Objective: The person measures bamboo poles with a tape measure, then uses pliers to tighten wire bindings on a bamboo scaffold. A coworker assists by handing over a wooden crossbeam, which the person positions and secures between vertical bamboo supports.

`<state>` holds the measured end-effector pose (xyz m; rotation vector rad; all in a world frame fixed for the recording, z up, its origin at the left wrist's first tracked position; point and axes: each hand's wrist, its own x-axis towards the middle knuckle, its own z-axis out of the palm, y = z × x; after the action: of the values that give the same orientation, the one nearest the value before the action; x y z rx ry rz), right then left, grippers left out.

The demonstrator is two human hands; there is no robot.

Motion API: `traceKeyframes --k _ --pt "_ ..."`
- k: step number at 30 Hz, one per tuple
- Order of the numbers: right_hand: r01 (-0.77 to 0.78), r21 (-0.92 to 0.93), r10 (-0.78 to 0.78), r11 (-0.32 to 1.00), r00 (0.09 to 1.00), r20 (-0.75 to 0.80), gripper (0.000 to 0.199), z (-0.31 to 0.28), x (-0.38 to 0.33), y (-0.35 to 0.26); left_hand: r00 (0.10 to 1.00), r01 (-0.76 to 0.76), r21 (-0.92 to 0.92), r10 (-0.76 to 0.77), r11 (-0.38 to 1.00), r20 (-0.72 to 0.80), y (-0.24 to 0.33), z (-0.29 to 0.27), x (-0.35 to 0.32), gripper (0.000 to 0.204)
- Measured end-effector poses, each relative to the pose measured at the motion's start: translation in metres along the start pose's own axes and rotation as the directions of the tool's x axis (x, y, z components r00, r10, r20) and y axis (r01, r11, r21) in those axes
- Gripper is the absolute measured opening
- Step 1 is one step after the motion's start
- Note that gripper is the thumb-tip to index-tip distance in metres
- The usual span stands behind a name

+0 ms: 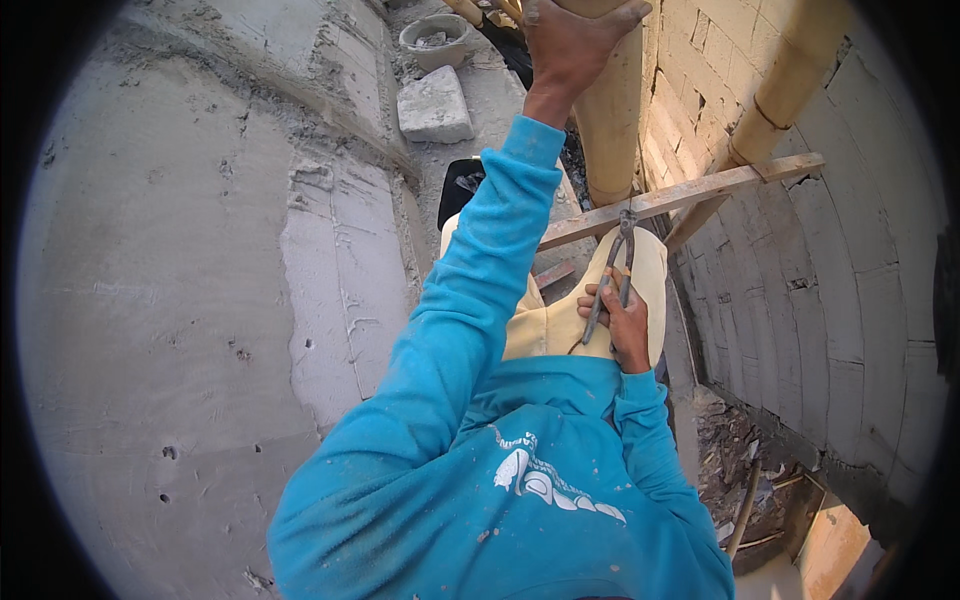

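On the left we see a broad grey concrete wall (190, 300), rough and pitted, with a loose concrete block (434, 105) and a round basin (436, 40) lying beyond it. Our left hand (570, 45) reaches up in a blue sleeve (470, 290), its fingers (620, 18) clenched around a thick bamboo pole (612, 120) that stands upright. Just right of that, our right hand (622, 318) grasps the handles of a pair of metal pincers (612, 275), whose head touches a wooden batten (680, 198) that runs crosswise. A second bamboo pole (790, 80) leans against the batten's far end. Farther right rises a block wall (850, 300), with rubble (735, 460) below.
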<state>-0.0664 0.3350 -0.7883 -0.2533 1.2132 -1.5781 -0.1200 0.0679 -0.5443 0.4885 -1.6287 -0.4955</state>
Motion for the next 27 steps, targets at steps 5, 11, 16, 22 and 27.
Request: traceKeyframes --k 5,11,16,22,27 --pt "-0.023 0.001 0.023 1.000 1.000 -0.018 0.050 -0.001 -0.022 -0.009 0.986 0.072 -0.271 -0.028 0.960 0.163 0.001 -0.005 0.007 0.098" --pt "-0.024 -0.048 0.024 0.999 1.000 -0.010 0.051 -0.014 -0.056 -0.022 0.911 0.226 -0.494 -0.003 0.839 0.412 -0.022 -0.049 0.008 0.088" --pt "-0.089 -0.084 0.086 0.992 0.995 -0.043 0.054 -0.029 -0.087 -0.035 0.821 0.402 0.046 -0.383 0.914 0.424 -0.091 -0.166 -0.041 0.044" --pt "-0.050 -0.150 0.036 0.987 0.995 -0.096 0.059 -0.042 -0.119 -0.036 0.501 0.843 0.292 -0.856 0.452 -0.123 -0.150 -0.284 -0.206 0.039" --pt "-0.002 -0.170 -0.025 0.985 0.987 -0.156 0.061 -0.052 -0.134 -0.031 0.582 0.545 0.774 -0.810 0.323 -0.072 -0.171 -0.308 -0.334 0.042"
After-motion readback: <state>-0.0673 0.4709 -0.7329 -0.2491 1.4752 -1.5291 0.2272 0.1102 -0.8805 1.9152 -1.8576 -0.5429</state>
